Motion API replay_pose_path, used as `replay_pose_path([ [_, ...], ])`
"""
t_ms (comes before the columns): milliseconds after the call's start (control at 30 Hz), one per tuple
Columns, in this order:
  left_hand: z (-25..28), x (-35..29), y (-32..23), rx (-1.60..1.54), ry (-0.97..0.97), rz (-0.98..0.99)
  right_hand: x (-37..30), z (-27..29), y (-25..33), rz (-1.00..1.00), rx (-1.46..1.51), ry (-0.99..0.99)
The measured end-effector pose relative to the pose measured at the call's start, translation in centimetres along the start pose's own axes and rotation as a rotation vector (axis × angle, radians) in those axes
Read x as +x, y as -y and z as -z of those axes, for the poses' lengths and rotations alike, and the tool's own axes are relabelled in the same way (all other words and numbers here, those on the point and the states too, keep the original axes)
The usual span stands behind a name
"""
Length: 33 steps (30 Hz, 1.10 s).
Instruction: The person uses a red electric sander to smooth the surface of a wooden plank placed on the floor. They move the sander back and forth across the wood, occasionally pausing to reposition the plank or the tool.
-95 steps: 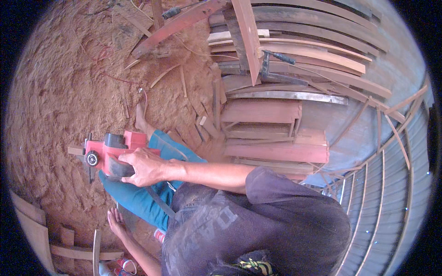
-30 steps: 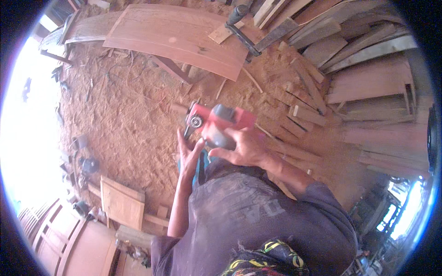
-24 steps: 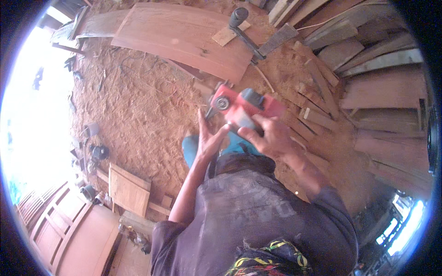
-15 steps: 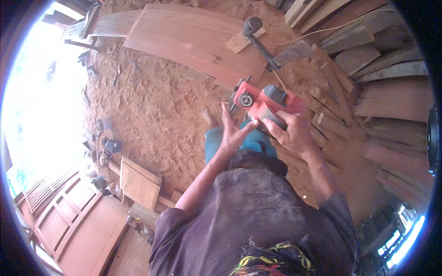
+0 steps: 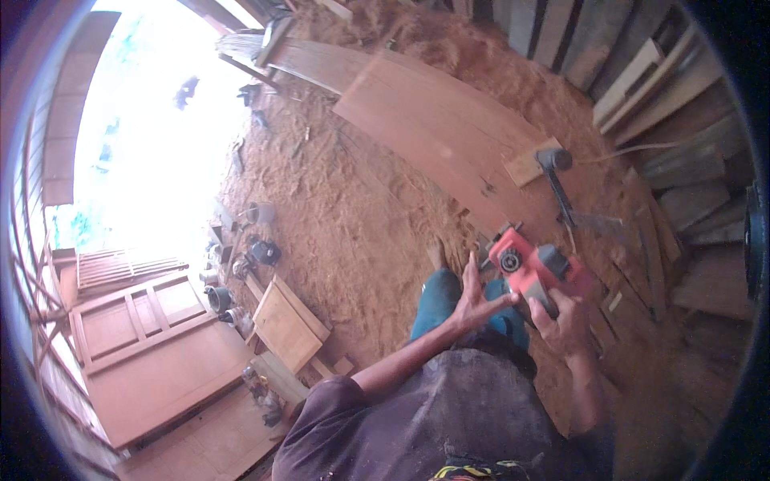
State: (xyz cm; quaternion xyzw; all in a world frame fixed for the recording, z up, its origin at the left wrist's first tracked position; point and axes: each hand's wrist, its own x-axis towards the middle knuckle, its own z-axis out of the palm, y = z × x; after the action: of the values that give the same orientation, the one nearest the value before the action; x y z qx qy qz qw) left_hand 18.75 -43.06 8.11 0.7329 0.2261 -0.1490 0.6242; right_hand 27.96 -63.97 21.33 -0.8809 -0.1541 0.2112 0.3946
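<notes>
A red electric hand planer (image 5: 527,271) with a black knob and dark grey parts is held in front of my body, above my knees. My right hand (image 5: 569,327) is closed around its rear handle. At the near left side of the planer is my left hand (image 5: 475,305), fingers stretched out and thumb apart, the thumb tip touching the tool's lower edge. The planer's underside is hidden from view. Just beyond it lies a long, wide reddish board (image 5: 433,120), with a small light wood block (image 5: 525,167) and a black tool with a round end (image 5: 555,160) on it.
Sawdust and shavings (image 5: 321,208) cover the ground. Planks (image 5: 674,80) are stacked at the right, and a pale cord (image 5: 634,150) runs toward them. To the left stand a panelled wooden door (image 5: 160,353), a pale wood panel (image 5: 289,325) and a bucket (image 5: 261,212).
The view has swung left, so everything sits farther right and lower in the picture. Both hands keep about the same places on the planer.
</notes>
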Motion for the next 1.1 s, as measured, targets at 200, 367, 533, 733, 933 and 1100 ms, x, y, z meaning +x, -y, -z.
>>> replay_pose_path([
  [200, 0.7, 0.0, -0.7, -0.033, 0.002, 0.006, 0.0, -0.7, 0.1, 0.003, -0.003, -0.022],
  [367, 1.0, 0.3, -0.1, -0.04, -0.034, -0.002, 0.3, -0.9, 0.6, 0.008, -0.049, -0.019],
  [533, 1.4, 1.0, 1.3, -0.032, -0.047, -0.03, 0.8, -0.8, 2.1, -0.01, 0.03, -0.011],
  [733, 1.6, 1.2, 1.8, -0.384, 0.025, -0.009, 1.5, -1.2, 1.6, 0.018, -0.017, -0.029],
  [933, 2.8, 1.4, 0.2, -0.106, -0.035, -0.073, 1.7, -2.3, 0.5, 0.033, -0.077, -0.043],
  [1100, 3.3, 1.4, -0.1, -0.282, 0.026, 0.011, 2.1, -2.8, 0.6, 0.016, -0.035, -0.034],
])
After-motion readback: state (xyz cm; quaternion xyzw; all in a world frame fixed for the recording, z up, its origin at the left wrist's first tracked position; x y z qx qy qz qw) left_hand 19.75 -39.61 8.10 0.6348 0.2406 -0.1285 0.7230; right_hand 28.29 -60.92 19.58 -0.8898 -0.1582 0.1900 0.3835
